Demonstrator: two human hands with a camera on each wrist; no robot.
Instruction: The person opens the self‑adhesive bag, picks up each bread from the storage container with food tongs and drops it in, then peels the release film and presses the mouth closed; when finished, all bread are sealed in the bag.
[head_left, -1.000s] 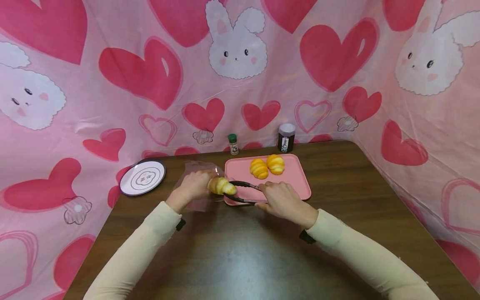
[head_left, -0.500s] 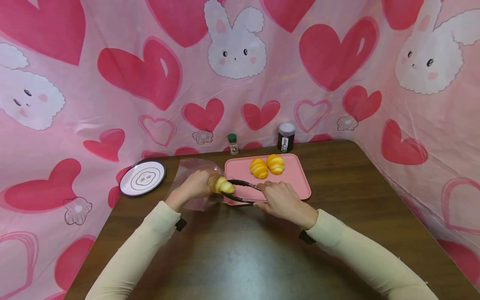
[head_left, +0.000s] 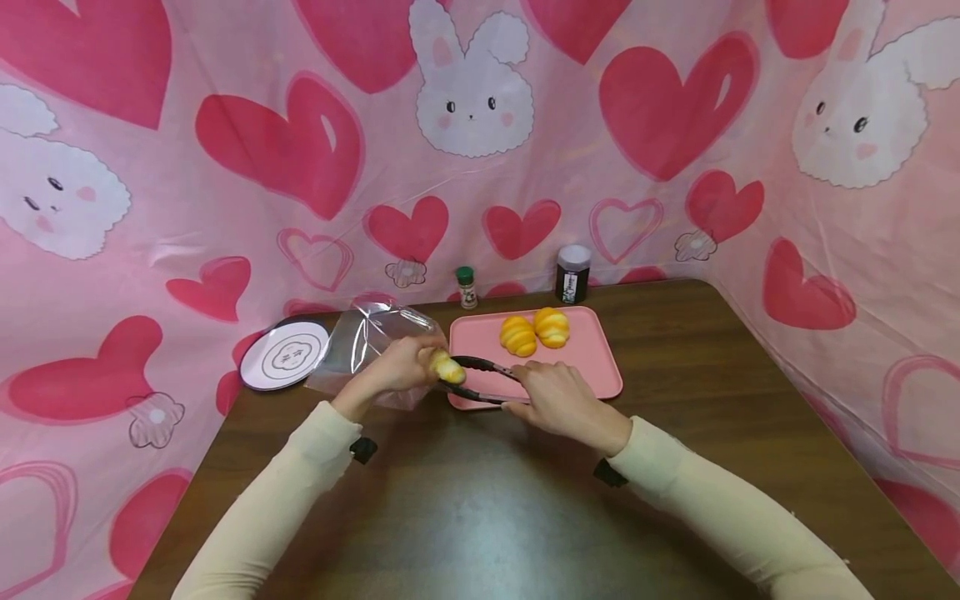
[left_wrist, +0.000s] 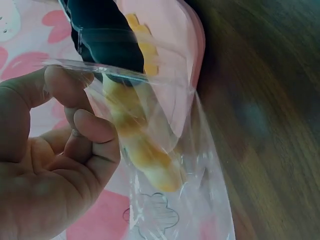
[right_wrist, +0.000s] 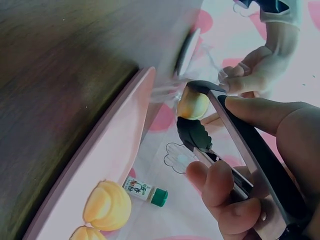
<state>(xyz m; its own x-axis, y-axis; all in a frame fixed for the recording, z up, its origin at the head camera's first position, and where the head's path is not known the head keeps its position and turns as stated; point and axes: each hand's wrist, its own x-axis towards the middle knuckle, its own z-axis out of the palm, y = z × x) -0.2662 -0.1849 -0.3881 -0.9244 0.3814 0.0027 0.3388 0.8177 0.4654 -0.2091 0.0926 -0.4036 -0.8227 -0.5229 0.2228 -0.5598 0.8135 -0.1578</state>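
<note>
My left hand [head_left: 397, 365] pinches the mouth of a clear plastic bag [head_left: 365, 332] between thumb and fingers. The bag spreads out to the left behind that hand. In my right hand [head_left: 564, 398] are metal tongs [right_wrist: 245, 132] with black tips, gripped around both arms. Their tips clamp one end of a yellow-and-cream croissant [head_left: 448, 368]. In the left wrist view, most of the croissant [left_wrist: 142, 140] lies inside the bag [left_wrist: 212, 170], and the tong tips [left_wrist: 112, 37] reach the bag's mouth. From the head view, my left fingers hide the croissant's far end.
A pink tray [head_left: 592, 358] lies beneath and beyond the tongs, bearing two more croissants [head_left: 518, 337] side by side. Behind it stand a green-capped shaker [head_left: 467, 289] and a dark jar [head_left: 573, 277] with a pale lid. At the left is a white plate [head_left: 258, 367] with a dark rim.
The bag has opened out, spreading up and left over the plate's edge. The croissant has gone deeper behind the left hand, so less of it shows. The right hand has shifted slightly left.
</note>
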